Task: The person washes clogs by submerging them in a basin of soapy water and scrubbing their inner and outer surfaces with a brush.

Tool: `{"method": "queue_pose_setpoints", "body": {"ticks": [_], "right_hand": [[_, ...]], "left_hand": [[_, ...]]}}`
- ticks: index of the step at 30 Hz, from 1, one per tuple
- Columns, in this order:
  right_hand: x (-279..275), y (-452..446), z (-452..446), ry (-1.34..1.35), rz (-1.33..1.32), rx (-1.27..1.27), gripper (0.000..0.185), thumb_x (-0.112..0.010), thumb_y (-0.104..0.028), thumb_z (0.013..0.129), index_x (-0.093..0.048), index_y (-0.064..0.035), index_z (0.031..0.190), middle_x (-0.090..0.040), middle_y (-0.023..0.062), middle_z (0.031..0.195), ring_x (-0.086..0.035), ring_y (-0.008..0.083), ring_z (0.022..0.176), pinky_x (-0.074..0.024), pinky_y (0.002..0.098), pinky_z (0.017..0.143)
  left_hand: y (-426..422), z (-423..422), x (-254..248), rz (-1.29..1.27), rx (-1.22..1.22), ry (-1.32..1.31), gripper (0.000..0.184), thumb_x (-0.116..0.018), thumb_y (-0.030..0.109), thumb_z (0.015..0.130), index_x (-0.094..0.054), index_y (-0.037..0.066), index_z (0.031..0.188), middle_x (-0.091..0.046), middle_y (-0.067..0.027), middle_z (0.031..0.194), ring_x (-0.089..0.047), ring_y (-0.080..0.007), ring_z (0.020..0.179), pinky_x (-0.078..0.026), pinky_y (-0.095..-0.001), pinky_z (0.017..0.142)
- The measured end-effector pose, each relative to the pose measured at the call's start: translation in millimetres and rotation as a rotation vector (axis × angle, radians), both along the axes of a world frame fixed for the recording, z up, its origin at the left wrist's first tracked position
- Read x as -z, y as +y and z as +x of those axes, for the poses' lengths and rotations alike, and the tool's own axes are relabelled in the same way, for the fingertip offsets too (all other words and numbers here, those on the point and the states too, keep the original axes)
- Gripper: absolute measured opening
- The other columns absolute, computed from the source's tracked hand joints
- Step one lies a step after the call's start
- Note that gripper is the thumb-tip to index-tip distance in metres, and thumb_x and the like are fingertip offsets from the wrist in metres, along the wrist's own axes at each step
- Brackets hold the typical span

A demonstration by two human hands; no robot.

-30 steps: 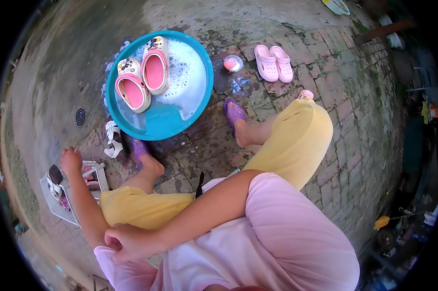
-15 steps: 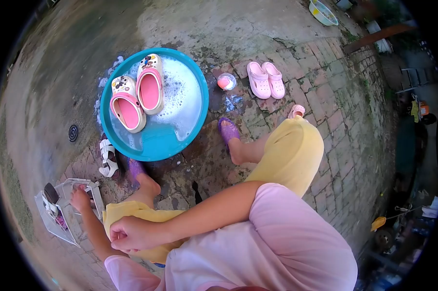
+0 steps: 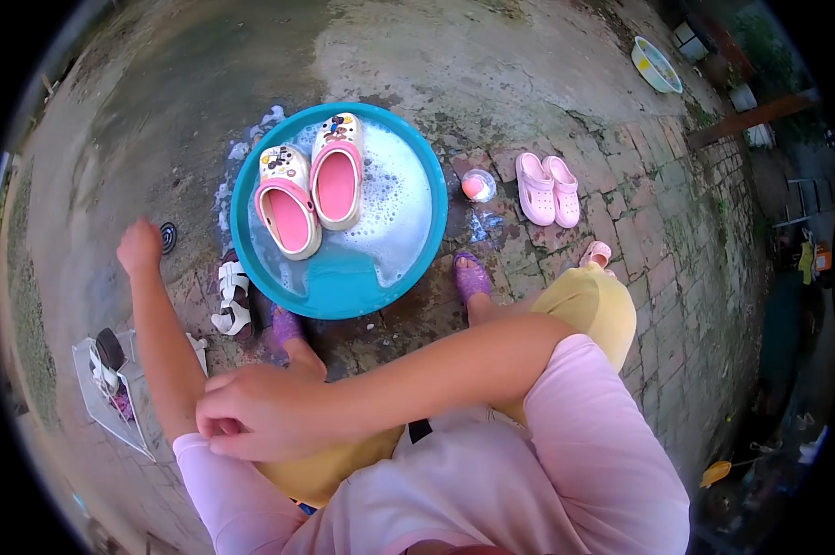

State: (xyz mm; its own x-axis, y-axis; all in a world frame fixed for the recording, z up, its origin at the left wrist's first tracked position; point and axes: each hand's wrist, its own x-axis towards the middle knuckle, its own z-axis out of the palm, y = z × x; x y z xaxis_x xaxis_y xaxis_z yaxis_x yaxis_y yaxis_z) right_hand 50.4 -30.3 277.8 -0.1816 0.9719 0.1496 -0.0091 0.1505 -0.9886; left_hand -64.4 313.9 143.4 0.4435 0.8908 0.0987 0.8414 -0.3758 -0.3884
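Note:
My left hand (image 3: 140,248) is raised over the ground at the left, empty as far as I can see; its fingers are blurred. Across my body reaches my right arm, and my right hand (image 3: 262,412) lies against my left upper arm near the sleeve (image 3: 216,467), its fingers curled with nothing visible in them. A round teal basin (image 3: 343,301) of foamy water stands in front of me. Inside its left part are two white clogs with pink linings, one (image 3: 288,217) beside the other (image 3: 336,185).
White sandals (image 3: 233,301) lie beside the basin. At the lower left, a white rack (image 3: 98,398) holds shoes. Pink clogs (image 3: 535,190) and a small clear container (image 3: 478,186) are to the right. A coil (image 3: 168,238) lies near my left hand; a pale bowl (image 3: 656,65) is farther off.
My left hand dipped toward the rack, then rose up and away from it. My right hand stays by my left arm, its fingers curled. The view has shifted; the clogs remain in the basin.

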Motion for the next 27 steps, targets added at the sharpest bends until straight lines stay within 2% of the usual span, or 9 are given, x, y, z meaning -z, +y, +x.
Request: {"method": "queue_pose_setpoints", "body": {"ticks": [3,10,12,16,18,19,21,25,27], "right_hand": [[-3.6,-20.8,-23.1,-0.116,0.296,0.091,0.015,-0.061,-0.016,0.073,-0.056,-0.0029,0.078,-0.053,0.0067,0.086,-0.058,0.0203,0.078,-0.0462,0.0360,0.060],[-21.7,-45.1,-43.4,-0.239,0.286,0.022,0.010,-0.059,-0.011,0.074,-0.052,-0.0032,0.075,-0.051,0.0070,0.085,-0.057,0.0251,0.075,-0.0469,0.0376,0.063],[-22.8,-51.6,-48.9,0.154,0.152,-0.164,0.014,-0.061,-0.013,0.074,-0.051,-0.0027,0.075,-0.049,0.0074,0.081,-0.056,0.0259,0.073,-0.0475,0.0383,0.059],[-43.0,-67.9,-56.3,0.192,0.223,-0.138,0.016,-0.061,-0.014,0.074,-0.051,-0.0025,0.074,-0.048,0.0082,0.079,-0.057,0.0259,0.071,-0.0478,0.0387,0.057],[-55.8,-69.4,-51.0,-0.082,0.282,-0.113,0.015,-0.062,-0.013,0.073,-0.052,-0.0025,0.076,-0.049,0.0084,0.077,-0.057,0.0256,0.071,-0.0479,0.0380,0.058],[-53.2,-71.0,-57.1,-0.079,0.289,-0.111,0.015,-0.062,-0.013,0.073,-0.052,-0.0025,0.076,-0.049,0.0084,0.077,-0.057,0.0256,0.071,-0.0479,0.0380,0.058],[-48.3,-69.9,-73.3,-0.149,0.554,-0.036,0.016,-0.063,-0.013,0.071,-0.051,-0.0026,0.073,-0.049,0.0079,0.076,-0.058,0.0242,0.071,-0.0481,0.0383,0.058],[-56.1,-71.8,-86.6,-0.124,0.495,-0.157,0.015,-0.063,-0.011,0.068,-0.051,-0.0023,0.069,-0.049,0.0079,0.073,-0.057,0.0233,0.069,-0.0475,0.0363,0.059],[-60.9,-72.5,-89.4,0.224,0.140,-0.483,0.011,-0.062,-0.011,0.072,-0.057,-0.0017,0.074,-0.056,0.0066,0.074,-0.057,0.0176,0.070,-0.0461,0.0321,0.062]], "left_hand": [[-15.0,35.4,-32.6,-0.041,-0.044,-0.062,0.025,-0.048,0.026,0.083,-0.060,0.010,0.098,-0.064,-0.0126,0.098,-0.062,-0.0309,0.091,-0.050,-0.0444,0.074],[-25.1,-1.3,-50.0,-0.065,-0.157,-0.007,0.027,-0.050,0.029,0.082,-0.061,0.010,0.098,-0.063,-0.0149,0.100,-0.061,-0.0322,0.093,-0.050,-0.0438,0.077],[-19.6,-27.5,-62.5,-0.083,-0.223,0.002,0.028,-0.051,0.030,0.082,-0.060,0.011,0.100,-0.063,-0.0151,0.102,-0.061,-0.0325,0.094,-0.049,-0.0442,0.078],[-2.9,-104.2,-78.6,-0.023,-0.331,0.015,0.031,-0.052,0.032,0.083,-0.058,0.009,0.103,-0.062,-0.0150,0.104,-0.059,-0.0329,0.096,-0.048,-0.0438,0.079],[-12.1,-118.5,-92.3,-0.012,-0.355,0.040,0.031,-0.052,0.032,0.083,-0.058,0.009,0.102,-0.062,-0.0150,0.104,-0.059,-0.0329,0.096,-0.048,-0.0439,0.079],[-16.2,-123.4,-98.2,-0.009,-0.381,0.065,0.030,-0.053,0.031,0.083,-0.058,0.008,0.101,-0.062,-0.0150,0.104,-0.059,-0.0329,0.096,-0.048,-0.0439,0.080],[-21.2,-128.3,-104.0,0.007,-0.385,0.074,0.030,-0.053,0.031,0.082,-0.059,0.008,0.101,-0.062,-0.0152,0.103,-0.059,-0.0329,0.096,-0.048,-0.0442,0.079],[-30.7,-151.3,-114.6,0.014,-0.368,0.056,0.029,-0.053,0.030,0.082,-0.059,0.008,0.100,-0.061,-0.0159,0.103,-0.060,-0.0333,0.094,-0.048,-0.0449,0.078],[-32.2,-164.0,-122.6,0.009,-0.386,0.034,0.030,-0.054,0.031,0.082,-0.059,0.007,0.100,-0.061,-0.0163,0.103,-0.059,-0.0343,0.094,-0.048,-0.0445,0.077]]}}
